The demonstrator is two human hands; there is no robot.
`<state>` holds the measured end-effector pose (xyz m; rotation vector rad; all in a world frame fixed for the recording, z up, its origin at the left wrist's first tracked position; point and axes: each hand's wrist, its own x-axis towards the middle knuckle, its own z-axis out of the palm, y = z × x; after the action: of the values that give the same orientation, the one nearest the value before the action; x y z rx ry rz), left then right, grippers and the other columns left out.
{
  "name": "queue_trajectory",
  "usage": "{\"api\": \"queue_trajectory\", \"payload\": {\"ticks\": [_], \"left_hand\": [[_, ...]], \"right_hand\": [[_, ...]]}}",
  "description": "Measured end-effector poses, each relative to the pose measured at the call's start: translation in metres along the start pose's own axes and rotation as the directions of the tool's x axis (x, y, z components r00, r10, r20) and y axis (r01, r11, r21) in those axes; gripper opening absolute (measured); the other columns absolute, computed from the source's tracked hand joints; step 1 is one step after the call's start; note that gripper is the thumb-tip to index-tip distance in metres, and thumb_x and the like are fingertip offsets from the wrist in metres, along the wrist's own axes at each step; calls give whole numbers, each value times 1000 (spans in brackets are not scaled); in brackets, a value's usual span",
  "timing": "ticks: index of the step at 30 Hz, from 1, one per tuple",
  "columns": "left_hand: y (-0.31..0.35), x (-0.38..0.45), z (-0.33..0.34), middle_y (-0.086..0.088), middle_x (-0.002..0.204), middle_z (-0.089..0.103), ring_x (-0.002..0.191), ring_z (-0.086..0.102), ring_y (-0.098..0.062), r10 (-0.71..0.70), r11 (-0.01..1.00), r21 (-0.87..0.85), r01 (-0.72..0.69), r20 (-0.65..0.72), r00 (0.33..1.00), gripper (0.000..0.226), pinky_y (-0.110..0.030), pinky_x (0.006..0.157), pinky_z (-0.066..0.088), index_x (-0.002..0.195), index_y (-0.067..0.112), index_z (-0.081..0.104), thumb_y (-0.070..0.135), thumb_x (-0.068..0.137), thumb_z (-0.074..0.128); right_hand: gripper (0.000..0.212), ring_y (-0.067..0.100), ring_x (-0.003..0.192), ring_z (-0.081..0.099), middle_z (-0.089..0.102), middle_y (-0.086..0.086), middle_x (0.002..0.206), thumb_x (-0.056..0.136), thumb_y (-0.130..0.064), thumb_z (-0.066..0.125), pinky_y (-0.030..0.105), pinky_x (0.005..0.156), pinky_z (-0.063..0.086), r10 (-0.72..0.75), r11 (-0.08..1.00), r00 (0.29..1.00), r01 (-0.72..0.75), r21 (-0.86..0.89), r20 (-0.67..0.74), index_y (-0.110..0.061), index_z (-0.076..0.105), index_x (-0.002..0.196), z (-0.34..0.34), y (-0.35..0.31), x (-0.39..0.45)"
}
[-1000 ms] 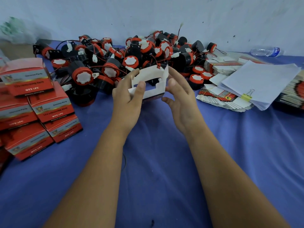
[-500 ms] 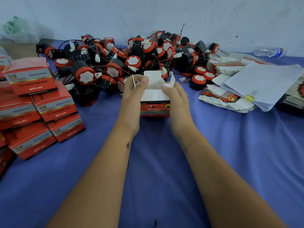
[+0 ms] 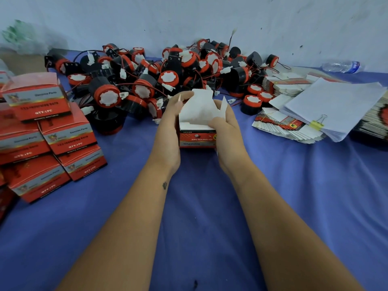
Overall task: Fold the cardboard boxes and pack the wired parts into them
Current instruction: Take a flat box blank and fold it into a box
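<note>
Matt blue cloth (image 3: 294, 196) covers the table, softly creased. The cardboard box (image 3: 198, 131) shows glossy red print outside, plain white inside. Behind, glossy black-and-red plastic parts (image 3: 147, 80); paper stack (image 3: 336, 106), metal clip (image 3: 318, 122).

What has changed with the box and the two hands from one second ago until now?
The box came down from the air onto the blue cloth and now stands upright, top flaps open. Both hands came down with it: the left hand holds its left side, the right hand its right, thumb over the rim. The pile of parts and packed boxes stayed put.
</note>
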<state>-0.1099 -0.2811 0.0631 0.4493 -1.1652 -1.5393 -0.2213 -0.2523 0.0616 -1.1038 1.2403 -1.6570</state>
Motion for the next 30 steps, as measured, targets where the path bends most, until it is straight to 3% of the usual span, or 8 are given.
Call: {"api": "queue_trajectory", "payload": {"ticks": [3,7,10,12,14,18,25,30], "left_hand": [[4,2,-2,-3,114,73,102,71,-20,-43,987,-155,43,0,999,38,-31,75,58,118,21,69,33,103,36],[5,6,-10,-4,121,71,111,68,-21,-107,973,-206,100,-23,994,64,-32,82,57,113,26,74,56,103,19],[4,7,-7,-3,119,70,109,67,-23,-52,999,-10,51,-109,993,31,-36,84,56,108,27,70,34,106,40],[2,8,-7,1,107,68,95,68,-18,-10,997,76,22,-160,987,13,-33,76,56,102,26,61,16,101,54],[1,8,-9,5,99,65,85,67,-13,-21,996,77,38,-215,976,21,-28,66,56,102,25,53,5,97,57],[3,7,-10,-1,118,66,95,67,-16,-36,993,101,57,-207,978,36,-25,64,56,110,29,60,-3,96,50],[5,5,-8,2,105,68,86,68,-11,-16,997,67,29,-192,981,33,-23,61,55,98,28,66,0,98,48],[5,5,-8,0,109,68,88,68,-14,-14,995,91,33,-208,978,34,-25,61,55,102,29,64,0,98,47]], "right_hand": [[50,11,97,63,64,-10,117,84,-9,43,24,72,54,-20,1000,996,18,21,82,-50,54,112,-1,0,-1],[54,15,103,61,61,-7,125,82,-13,45,27,78,55,1,1000,991,-1,2,131,-44,51,126,0,0,-1],[61,13,101,61,62,-3,124,75,-16,45,27,78,53,4,1000,990,0,-26,139,-34,51,133,1,1,-1],[55,10,102,62,64,-4,122,76,-15,46,25,79,52,-13,1000,986,14,-4,165,-37,55,126,2,1,-1],[50,11,106,63,64,-2,124,82,-19,48,26,82,53,-5,997,979,-11,77,203,-35,55,129,3,1,0],[41,30,124,56,59,10,135,103,-29,38,52,106,44,105,957,975,-153,246,195,-20,50,140,6,1,3],[33,35,110,61,62,18,128,98,-3,39,43,87,52,88,962,993,-106,251,81,-16,63,118,4,-9,3],[32,29,105,62,63,17,126,99,-3,39,40,84,54,78,957,989,-109,268,125,-17,63,115,5,-9,0]]}}
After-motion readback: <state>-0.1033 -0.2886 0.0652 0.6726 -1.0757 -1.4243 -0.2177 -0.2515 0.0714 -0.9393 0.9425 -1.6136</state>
